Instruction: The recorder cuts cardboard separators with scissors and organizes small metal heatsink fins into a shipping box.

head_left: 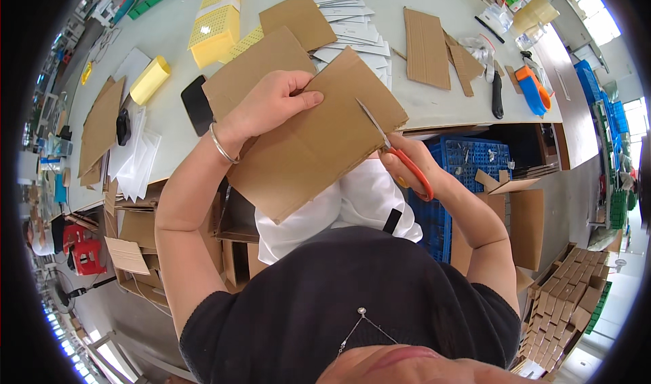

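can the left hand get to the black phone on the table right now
Probably, but not while occupied: the left hand is holding the cardboard sheet. The black phone lies close by, largely uncovered, so freeing the hand should suffice.

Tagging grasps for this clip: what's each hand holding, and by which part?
Left hand: cardboard sheet, by its upper-left edge, thumb on the upper face. Right hand: scissors, by the red handles.
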`<state>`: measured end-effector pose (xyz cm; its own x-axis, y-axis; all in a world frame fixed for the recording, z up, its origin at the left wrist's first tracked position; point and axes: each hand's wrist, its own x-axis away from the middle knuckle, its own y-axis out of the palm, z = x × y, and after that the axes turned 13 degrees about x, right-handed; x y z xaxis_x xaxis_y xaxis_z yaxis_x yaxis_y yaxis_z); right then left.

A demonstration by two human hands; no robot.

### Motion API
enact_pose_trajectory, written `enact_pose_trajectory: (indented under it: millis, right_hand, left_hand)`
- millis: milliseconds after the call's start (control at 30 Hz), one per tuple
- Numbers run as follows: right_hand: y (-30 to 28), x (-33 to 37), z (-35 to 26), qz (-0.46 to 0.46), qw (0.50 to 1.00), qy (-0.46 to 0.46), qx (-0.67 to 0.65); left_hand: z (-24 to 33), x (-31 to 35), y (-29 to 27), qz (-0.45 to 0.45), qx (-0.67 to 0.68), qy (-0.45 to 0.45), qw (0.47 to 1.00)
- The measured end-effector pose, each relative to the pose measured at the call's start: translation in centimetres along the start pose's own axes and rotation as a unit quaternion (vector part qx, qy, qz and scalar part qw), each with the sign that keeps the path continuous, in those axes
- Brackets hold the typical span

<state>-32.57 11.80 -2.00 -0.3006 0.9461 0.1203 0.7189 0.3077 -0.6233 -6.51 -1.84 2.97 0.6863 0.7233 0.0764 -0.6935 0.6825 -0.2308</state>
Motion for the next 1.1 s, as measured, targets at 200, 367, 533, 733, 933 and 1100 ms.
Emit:
enact_pose_trajectory:
  millis: [200, 367, 533, 733, 933, 1100]
  right_hand:
    - [0.5, -0.5, 0.3, 0.056, 0.997, -0.015, 0.060]
    - [0.7, 0.1, 0.2, 0.089, 0.993, 0.009, -0.079]
    - [1.1, 0.5, 1.1, 0.064, 0.997, -0.032, -0.041]
    - [-0.5, -0.5, 1.1, -0.053, 0.993, -0.098, -0.037]
    - [0.4, -1.0, 1.4, 0.003, 0.997, -0.076, 0.011]
    - [0.4, -0.9, 0.7, -0.004, 0.997, -0.004, 0.072]
  left_hand:
    - [-1.0, 0.5, -0.1, 0.004, 0.083, -0.021, 0.996]
    - [-3.4, 0.3, -0.5, 0.015, 0.105, -0.048, 0.993]
    - [-3.1, 0.3, -0.1, 0.016, 0.108, -0.053, 0.993]
    - [-3.2, 0.4, -0.2, -0.035, -0.016, -0.025, 0.999]
    - [-2.5, 0.3, 1.2, -0.022, 0.121, -0.062, 0.991]
    - [-2.7, 0.0, 0.7, -0.023, 0.099, -0.045, 0.994]
